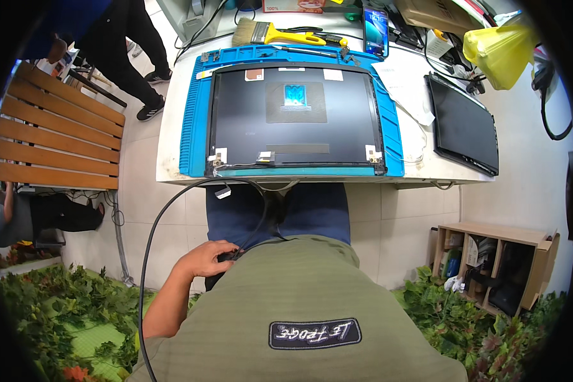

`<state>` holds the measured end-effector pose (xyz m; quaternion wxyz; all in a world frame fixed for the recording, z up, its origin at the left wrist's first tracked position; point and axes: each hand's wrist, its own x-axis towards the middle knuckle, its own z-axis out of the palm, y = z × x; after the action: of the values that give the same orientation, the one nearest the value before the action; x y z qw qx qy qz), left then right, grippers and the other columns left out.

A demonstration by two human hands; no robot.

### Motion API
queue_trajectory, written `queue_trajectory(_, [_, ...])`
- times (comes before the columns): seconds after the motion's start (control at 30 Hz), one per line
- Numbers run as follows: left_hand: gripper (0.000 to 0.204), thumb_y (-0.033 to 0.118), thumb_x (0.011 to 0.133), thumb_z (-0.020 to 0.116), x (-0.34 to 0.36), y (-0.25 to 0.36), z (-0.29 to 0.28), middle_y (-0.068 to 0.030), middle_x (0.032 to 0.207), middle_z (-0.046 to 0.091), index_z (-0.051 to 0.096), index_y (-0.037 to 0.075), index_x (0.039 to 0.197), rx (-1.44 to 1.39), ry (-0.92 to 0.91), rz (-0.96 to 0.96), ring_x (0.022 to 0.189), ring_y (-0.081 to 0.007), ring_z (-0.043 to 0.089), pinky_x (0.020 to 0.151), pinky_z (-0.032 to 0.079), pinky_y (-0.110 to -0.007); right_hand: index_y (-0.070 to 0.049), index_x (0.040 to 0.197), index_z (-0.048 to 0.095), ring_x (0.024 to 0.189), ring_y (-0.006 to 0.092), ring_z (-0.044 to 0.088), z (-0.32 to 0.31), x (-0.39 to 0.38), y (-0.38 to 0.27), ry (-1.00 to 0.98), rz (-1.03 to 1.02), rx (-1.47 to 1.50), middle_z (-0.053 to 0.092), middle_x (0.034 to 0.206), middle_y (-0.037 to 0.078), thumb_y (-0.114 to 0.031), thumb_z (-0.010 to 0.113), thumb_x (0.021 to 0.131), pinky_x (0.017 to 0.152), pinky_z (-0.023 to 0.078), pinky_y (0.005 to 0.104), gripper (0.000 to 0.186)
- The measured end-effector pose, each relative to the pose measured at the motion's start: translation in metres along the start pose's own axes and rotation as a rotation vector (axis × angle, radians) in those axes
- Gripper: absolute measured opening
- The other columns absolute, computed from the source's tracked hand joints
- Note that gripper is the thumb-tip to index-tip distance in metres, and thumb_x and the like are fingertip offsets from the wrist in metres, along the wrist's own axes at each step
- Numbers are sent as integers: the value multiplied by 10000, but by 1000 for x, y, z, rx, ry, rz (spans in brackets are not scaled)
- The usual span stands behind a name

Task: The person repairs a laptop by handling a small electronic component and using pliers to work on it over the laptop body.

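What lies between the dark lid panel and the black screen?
A strip of blue mat, white paper and a pale cable, in the head view.

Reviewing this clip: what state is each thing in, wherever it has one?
Left hand: fingers bent, grip unclear
Right hand: not visible
Blue mat: flat, largely covered
Laptop panel: lying on the mat
Black cable: bent in an arc
Phone: screen lit
Dark screen at right: unlit
Paintbrush: lying down
Yellow bag: crumpled
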<state>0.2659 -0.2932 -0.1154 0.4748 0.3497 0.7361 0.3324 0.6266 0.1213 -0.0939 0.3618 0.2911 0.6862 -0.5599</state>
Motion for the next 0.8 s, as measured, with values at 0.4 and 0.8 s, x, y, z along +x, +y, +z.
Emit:
queue_trajectory(0.4, [452,173,852,878,-70,-26,9,-60,1116,804,760,2,1253,-578,-299,-475,1041,-131,714,933,564,-310,41,933,715,698,289,651,-18,21,-40,42,-98,-96,695,736,178,-351,757,911,687,527,444,396])
queue_trajectory(0.8, [549,264,801,925,-113,-66,43,-121,1238,807,782,32,1278,-677,-356,-333,1124,-214,739,980,581,-367,-10,799,675,632,204,623,-67,123,-108,-282,-297,-289,637,670,98,-395,726,999,608,474,405,437])
